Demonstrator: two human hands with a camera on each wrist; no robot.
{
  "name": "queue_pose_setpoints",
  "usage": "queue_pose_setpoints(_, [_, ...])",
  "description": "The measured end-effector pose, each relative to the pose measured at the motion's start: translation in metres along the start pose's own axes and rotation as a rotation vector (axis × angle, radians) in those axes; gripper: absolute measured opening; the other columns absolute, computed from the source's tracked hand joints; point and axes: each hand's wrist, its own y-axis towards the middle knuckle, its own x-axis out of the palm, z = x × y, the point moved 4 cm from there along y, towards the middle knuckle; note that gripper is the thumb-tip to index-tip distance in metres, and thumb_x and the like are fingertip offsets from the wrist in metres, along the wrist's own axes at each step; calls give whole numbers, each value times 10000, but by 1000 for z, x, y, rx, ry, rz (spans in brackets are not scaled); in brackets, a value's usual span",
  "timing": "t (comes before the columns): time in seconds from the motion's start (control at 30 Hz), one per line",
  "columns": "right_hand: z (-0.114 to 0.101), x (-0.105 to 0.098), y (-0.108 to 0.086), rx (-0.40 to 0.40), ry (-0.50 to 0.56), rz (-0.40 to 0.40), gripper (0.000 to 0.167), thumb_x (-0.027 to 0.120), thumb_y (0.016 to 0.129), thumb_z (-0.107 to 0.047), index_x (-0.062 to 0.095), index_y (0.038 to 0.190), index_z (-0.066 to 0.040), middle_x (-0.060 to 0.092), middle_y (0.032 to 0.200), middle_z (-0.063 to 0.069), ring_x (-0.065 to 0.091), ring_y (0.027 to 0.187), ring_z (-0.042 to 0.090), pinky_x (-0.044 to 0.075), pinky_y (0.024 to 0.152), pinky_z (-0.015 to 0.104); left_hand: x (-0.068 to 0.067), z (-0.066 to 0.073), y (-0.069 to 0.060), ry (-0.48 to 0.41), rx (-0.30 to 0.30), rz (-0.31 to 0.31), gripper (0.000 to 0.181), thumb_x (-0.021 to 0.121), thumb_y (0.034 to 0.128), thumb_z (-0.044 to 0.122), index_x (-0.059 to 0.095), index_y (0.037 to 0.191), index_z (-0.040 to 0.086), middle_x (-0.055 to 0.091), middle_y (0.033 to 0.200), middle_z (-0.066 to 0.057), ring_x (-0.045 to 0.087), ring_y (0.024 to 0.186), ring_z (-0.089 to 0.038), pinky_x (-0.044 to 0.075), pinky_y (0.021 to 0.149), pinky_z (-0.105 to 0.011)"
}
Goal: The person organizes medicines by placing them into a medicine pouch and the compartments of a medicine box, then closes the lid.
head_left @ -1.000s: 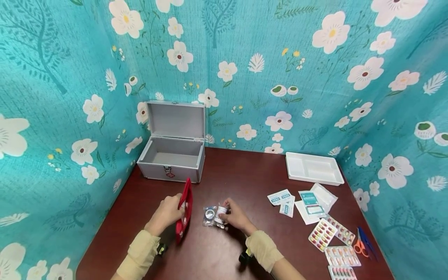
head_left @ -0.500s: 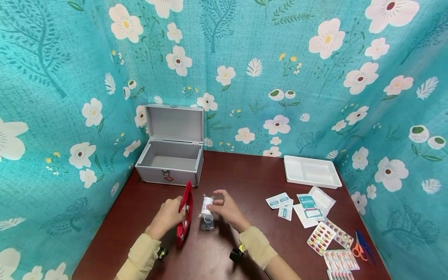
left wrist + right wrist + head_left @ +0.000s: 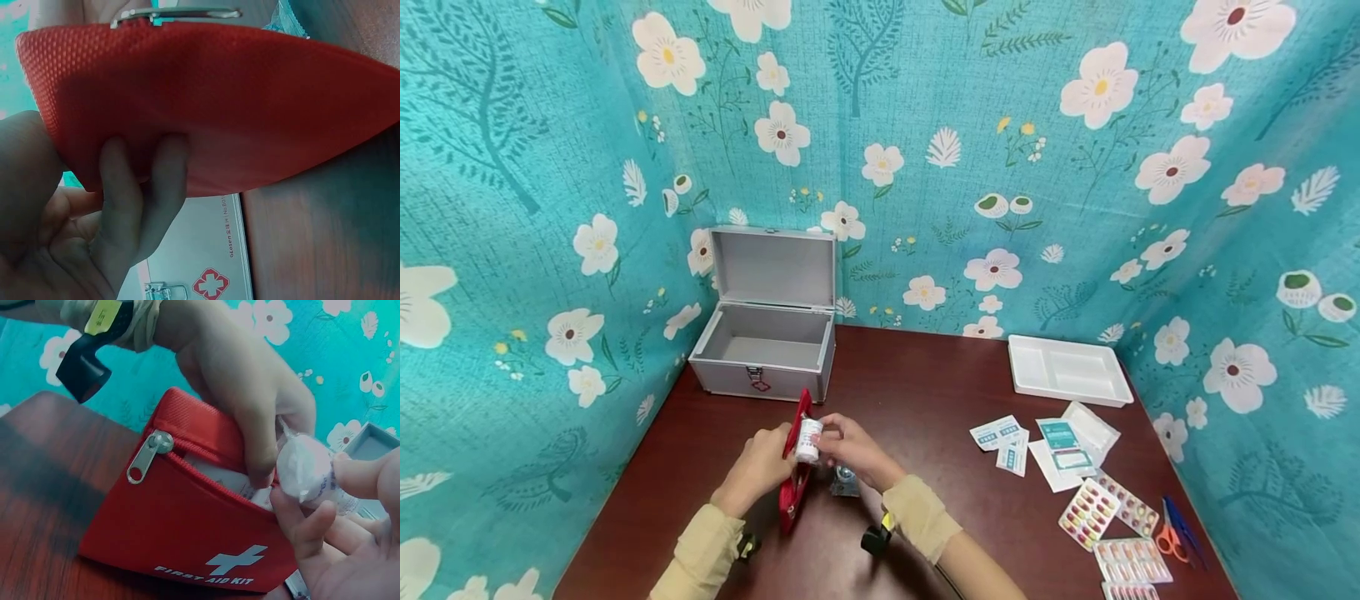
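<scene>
My left hand [image 3: 758,468] grips a red zippered first aid pouch [image 3: 187,525] and holds it on edge over the table. In the right wrist view its zip is undone and white packets [image 3: 219,477] show inside. A white bandage roll [image 3: 808,440] in clear wrap is pinched by my right hand [image 3: 856,452], right at the pouch's opening. On the table beneath the right hand lies a small clear packet [image 3: 845,482], partly hidden by the fingers. The left wrist view shows the pouch's plain red back [image 3: 250,106] with my fingers [image 3: 119,181] against it.
A silver box [image 3: 760,379] with its lid up stands at the back left. A white tray [image 3: 1030,385] sits at the back right. On the right lie paper sachets [image 3: 996,433], pill blister packs [image 3: 1088,512], orange scissors [image 3: 1168,542] and a blue tool [image 3: 1183,529].
My right hand has lifted the bandage roll from beside the clear packet and carried it left to the pouch's mouth. The left hand and pouch have hardly moved.
</scene>
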Motion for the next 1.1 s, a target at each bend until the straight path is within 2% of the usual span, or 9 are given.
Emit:
queue_pose_setpoints(0.07, [2,2,3,15,2,-17,311,597,961,-79,448,1217,19,633,868,10,507,606,83,420,563,216,0,-1,0,-9,-5,-5,177,723,803,33,614,943,29,628,721,-101,571,590,-205,483,523,-358])
queue_pose_setpoints(0.2, [1,2,2,5,-59,-35,305,577,985,-129,430,1221,-4,656,831,-18,575,590,69,397,536,213,-2,0,-1,-20,5,6,171,723,798,24,612,927,34,628,711,-101,574,588,-206,482,518,-362])
queue_pose_setpoints(0.37, [0,2,-1,-12,-147,13,274,577,990,-130,415,1180,-17,631,751,18,589,530,111,419,517,218,-3,1,-2,-20,9,25,156,702,788,12,607,908,45,616,690,-90,564,579,-208,468,509,-361])
queue_pose_setpoints(0.5, [-2,4,-3,-52,-333,111,250,635,954,-128,464,1114,-40,664,718,31,652,514,336,553,522,362,-2,-1,-2,-16,-6,20,163,689,790,10,607,929,38,605,685,-87,556,574,-212,465,505,-357])
queue_pose_setpoints(0.6, [-5,7,-5,-92,-488,176,257,680,916,-124,491,1078,-60,674,703,34,682,585,440,567,503,421,-1,-1,-2,-6,-13,28,168,689,789,5,605,933,28,611,689,-100,560,567,-225,469,500,-368])
queue_pose_setpoints(0.77, [-11,13,-5,-122,-714,279,353,756,849,-190,486,1056,-96,625,649,35,642,462,296,479,417,266,0,1,-2,18,-11,51,163,699,782,4,603,912,25,633,707,-133,585,568,-260,478,501,-394])
queue_pose_setpoints(0.87, [-13,15,-2,-135,-867,351,459,809,800,-289,461,1045,-120,625,669,54,614,506,219,443,467,281,2,3,-2,28,-1,65,155,707,780,8,602,892,31,649,716,-149,608,576,-280,486,505,-413])
queue_pose_setpoints(0.93, [-12,16,-1,-138,-941,389,512,827,782,-351,446,1037,-123,636,699,77,621,576,242,435,502,320,1,4,-3,33,6,73,151,712,785,13,601,885,31,654,717,-157,616,577,-292,493,508,-427])
queue_pose_setpoints(1.1, [-10,20,1,-155,-1042,403,522,794,815,-449,467,1043,-112,672,739,91,673,656,295,455,508,351,-1,6,-4,35,12,76,140,706,792,20,601,883,27,647,709,-153,603,569,-288,497,514,-433])
